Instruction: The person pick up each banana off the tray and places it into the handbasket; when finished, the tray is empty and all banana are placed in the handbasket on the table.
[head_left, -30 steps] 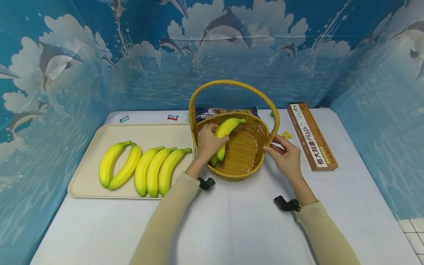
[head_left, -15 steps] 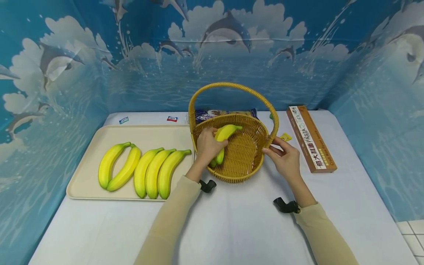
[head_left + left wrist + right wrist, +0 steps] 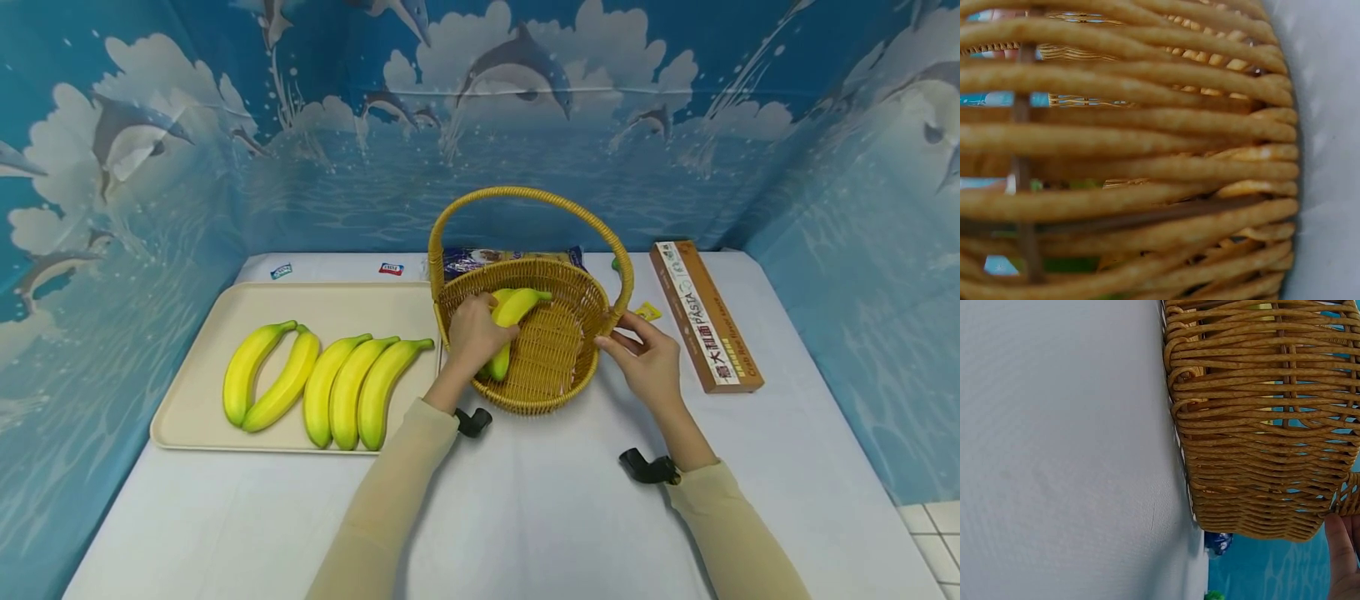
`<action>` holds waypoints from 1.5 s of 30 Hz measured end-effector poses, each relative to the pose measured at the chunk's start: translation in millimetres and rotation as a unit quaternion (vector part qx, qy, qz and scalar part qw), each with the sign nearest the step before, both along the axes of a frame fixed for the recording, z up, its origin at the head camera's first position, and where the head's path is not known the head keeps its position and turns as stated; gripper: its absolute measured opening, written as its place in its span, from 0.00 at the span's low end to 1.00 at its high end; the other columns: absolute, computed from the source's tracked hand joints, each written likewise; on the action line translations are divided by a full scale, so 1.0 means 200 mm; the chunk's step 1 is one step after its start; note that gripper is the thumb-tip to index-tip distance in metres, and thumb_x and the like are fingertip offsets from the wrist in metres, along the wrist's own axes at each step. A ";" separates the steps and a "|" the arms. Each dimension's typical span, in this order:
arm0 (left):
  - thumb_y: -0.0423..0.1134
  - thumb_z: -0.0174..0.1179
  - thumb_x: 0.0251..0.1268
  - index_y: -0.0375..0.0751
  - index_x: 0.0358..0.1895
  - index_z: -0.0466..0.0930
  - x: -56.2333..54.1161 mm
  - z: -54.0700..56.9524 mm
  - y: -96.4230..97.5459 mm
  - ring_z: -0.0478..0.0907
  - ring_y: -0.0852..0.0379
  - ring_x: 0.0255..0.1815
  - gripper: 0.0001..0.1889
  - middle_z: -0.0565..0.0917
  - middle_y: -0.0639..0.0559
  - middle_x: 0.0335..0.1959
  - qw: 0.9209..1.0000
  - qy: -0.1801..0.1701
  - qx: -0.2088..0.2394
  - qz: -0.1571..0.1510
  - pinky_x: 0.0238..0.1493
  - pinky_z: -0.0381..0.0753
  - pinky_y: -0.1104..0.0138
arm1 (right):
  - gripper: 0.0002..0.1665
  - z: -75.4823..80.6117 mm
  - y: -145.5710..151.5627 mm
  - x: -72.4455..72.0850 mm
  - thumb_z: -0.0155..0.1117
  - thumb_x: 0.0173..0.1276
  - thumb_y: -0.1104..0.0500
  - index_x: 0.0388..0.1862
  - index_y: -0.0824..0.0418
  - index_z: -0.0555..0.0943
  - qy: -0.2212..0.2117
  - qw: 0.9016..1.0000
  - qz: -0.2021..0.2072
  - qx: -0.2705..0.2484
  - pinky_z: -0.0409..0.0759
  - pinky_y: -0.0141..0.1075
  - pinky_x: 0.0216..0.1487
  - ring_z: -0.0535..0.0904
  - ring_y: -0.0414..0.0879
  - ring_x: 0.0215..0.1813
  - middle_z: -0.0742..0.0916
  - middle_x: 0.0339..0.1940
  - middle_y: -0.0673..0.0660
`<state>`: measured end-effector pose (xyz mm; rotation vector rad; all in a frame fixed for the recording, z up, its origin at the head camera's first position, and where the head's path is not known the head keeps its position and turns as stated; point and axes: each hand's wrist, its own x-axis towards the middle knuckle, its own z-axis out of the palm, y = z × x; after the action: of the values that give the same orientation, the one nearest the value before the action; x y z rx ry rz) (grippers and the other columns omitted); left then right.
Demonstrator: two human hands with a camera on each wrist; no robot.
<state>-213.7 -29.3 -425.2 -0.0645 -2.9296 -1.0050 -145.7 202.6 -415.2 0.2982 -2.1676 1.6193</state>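
Note:
A woven wicker basket (image 3: pixel 555 358) with a tall arched handle (image 3: pixel 528 193) stands mid-table. My left hand (image 3: pixel 472 333) reaches over its left side and holds a yellow banana (image 3: pixel 517 307) low inside, thumb on the right of it. Another banana (image 3: pixel 501 295) lies partly hidden behind. At the basket's right side, my right hand (image 3: pixel 649 354) pinches the rim by the handle's base; fingertips of that hand (image 3: pixel 1341 553) also show in the right wrist view. Basket weave (image 3: pixel 1147 140) fills most of the left wrist view, with the left hand's grip hidden.
Left of the basket, a beige tray (image 3: pixel 183 429) carries several bananas (image 3: pixel 345 392). A brown pasta box (image 3: pixel 705 317) lies at right. Behind the basket is a blue packet (image 3: pixel 480 257); small wrappers (image 3: pixel 391 267) and a yellow piece (image 3: pixel 648 311) lie nearby.
My left hand has lowered the banana deeper into the basket, and more of the banana behind it shows. My right hand has stayed on the rim.

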 end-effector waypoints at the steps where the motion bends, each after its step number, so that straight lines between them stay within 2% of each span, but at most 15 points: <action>1: 0.49 0.73 0.50 0.38 0.55 0.79 0.00 0.00 0.00 0.79 0.46 0.46 0.30 0.81 0.43 0.46 1.000 -0.002 -0.004 -0.003 0.46 0.80 0.56 | 0.25 0.00 0.00 0.00 0.68 0.56 0.77 0.54 0.80 0.77 -0.001 1.000 0.003 -0.002 0.81 0.24 0.45 0.82 0.26 0.46 0.84 0.48 0.73; 4: 0.49 0.73 0.51 0.37 0.55 0.80 0.01 0.00 0.00 0.79 0.46 0.44 0.29 0.80 0.43 0.44 1.000 -0.008 -0.023 -0.006 0.46 0.79 0.56 | 0.25 0.00 0.00 0.00 0.68 0.56 0.77 0.54 0.82 0.76 -0.002 1.000 0.008 -0.002 0.81 0.23 0.45 0.82 0.25 0.46 0.81 0.49 0.79; 11: 0.52 0.71 0.53 0.39 0.40 0.79 0.00 -0.01 0.00 0.77 0.50 0.33 0.21 0.78 0.46 0.36 0.997 -0.007 -0.077 -0.013 0.34 0.77 0.60 | 0.26 -0.01 0.00 0.00 0.68 0.56 0.78 0.55 0.81 0.76 0.000 1.000 0.011 -0.001 0.81 0.23 0.45 0.82 0.25 0.45 0.81 0.50 0.80; 13: 0.53 0.71 0.54 0.40 0.40 0.80 0.00 -0.01 0.01 0.78 0.50 0.33 0.20 0.79 0.46 0.37 0.996 -0.004 -0.085 -0.016 0.33 0.78 0.60 | 0.26 -0.01 0.00 -0.01 0.68 0.56 0.78 0.55 0.81 0.76 0.000 1.000 0.010 -0.002 0.81 0.23 0.45 0.83 0.26 0.44 0.81 0.50 0.80; 16: 0.52 0.70 0.56 0.40 0.47 0.82 0.00 -0.01 0.01 0.80 0.49 0.38 0.22 0.81 0.45 0.43 0.997 0.006 -0.069 -0.022 0.37 0.81 0.58 | 0.26 -0.01 0.00 -0.01 0.68 0.55 0.78 0.55 0.82 0.76 -0.001 1.000 0.006 -0.006 0.81 0.22 0.44 0.83 0.27 0.44 0.81 0.49 0.80; 20: 0.49 0.68 0.59 0.40 0.54 0.82 0.00 0.00 0.01 0.81 0.50 0.39 0.23 0.82 0.44 0.47 0.997 0.054 -0.017 -0.048 0.38 0.81 0.59 | 0.26 -0.05 0.02 -0.03 0.67 0.55 0.79 0.55 0.81 0.76 -0.001 1.000 0.001 -0.013 0.80 0.22 0.44 0.83 0.25 0.44 0.81 0.49 0.80; 23: 0.46 0.66 0.61 0.39 0.55 0.82 0.04 0.03 -0.01 0.78 0.52 0.36 0.21 0.82 0.44 0.45 0.993 0.087 0.024 -0.079 0.35 0.77 0.61 | 0.27 -0.11 0.04 -0.06 0.67 0.55 0.78 0.56 0.79 0.77 -0.003 1.000 0.001 -0.018 0.80 0.22 0.45 0.83 0.25 0.44 0.82 0.50 0.77; 27: 0.45 0.64 0.64 0.40 0.58 0.80 0.16 0.11 -0.07 0.78 0.48 0.43 0.21 0.81 0.42 0.50 0.987 0.083 0.077 -0.113 0.41 0.76 0.59 | 0.27 -0.15 0.05 -0.08 0.68 0.56 0.76 0.57 0.75 0.78 -0.002 1.000 0.005 -0.025 0.81 0.22 0.44 0.83 0.26 0.44 0.83 0.50 0.75; 30: 0.44 0.63 0.64 0.40 0.58 0.80 0.25 0.17 -0.16 0.77 0.46 0.49 0.21 0.80 0.43 0.52 0.984 0.082 0.109 -0.116 0.48 0.75 0.55 | 0.27 -0.16 0.05 -0.09 0.69 0.56 0.76 0.57 0.74 0.78 -0.002 1.000 0.006 -0.024 0.81 0.23 0.44 0.83 0.26 0.44 0.83 0.50 0.74; 33: 0.41 0.63 0.64 0.39 0.58 0.80 0.32 0.21 -0.27 0.76 0.47 0.50 0.20 0.79 0.43 0.52 0.981 0.107 0.132 -0.098 0.50 0.76 0.54 | 0.27 -0.14 0.05 -0.09 0.69 0.56 0.76 0.57 0.75 0.78 -0.003 1.000 0.005 -0.022 0.80 0.22 0.44 0.83 0.26 0.44 0.83 0.51 0.75; 36: 0.38 0.63 0.63 0.37 0.58 0.79 0.36 0.24 -0.42 0.75 0.46 0.51 0.20 0.79 0.41 0.53 0.976 0.146 0.147 -0.066 0.51 0.75 0.54 | 0.27 -0.11 0.04 -0.07 0.68 0.56 0.78 0.57 0.77 0.77 -0.004 1.000 0.006 -0.020 0.81 0.22 0.44 0.83 0.27 0.44 0.82 0.51 0.76; 41: 0.33 0.63 0.63 0.35 0.59 0.77 0.39 0.25 -0.72 0.72 0.42 0.56 0.21 0.77 0.38 0.57 0.967 0.201 0.158 0.011 0.54 0.70 0.53 | 0.26 -0.04 0.01 -0.03 0.67 0.56 0.78 0.55 0.82 0.76 -0.003 1.000 0.008 -0.007 0.81 0.23 0.44 0.83 0.27 0.45 0.82 0.51 0.79; 45: 0.32 0.63 0.61 0.34 0.61 0.76 0.42 0.24 -0.95 0.70 0.41 0.59 0.23 0.74 0.37 0.61 0.960 0.222 0.149 0.077 0.56 0.67 0.50 | 0.26 -0.01 0.00 -0.02 0.67 0.56 0.78 0.55 0.82 0.76 -0.004 1.000 0.010 -0.003 0.81 0.23 0.43 0.83 0.27 0.44 0.82 0.50 0.79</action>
<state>-129.4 -219.3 -378.0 -0.0431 -2.3209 -1.2089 -148.9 203.5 -417.4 0.3122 -2.1709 1.6400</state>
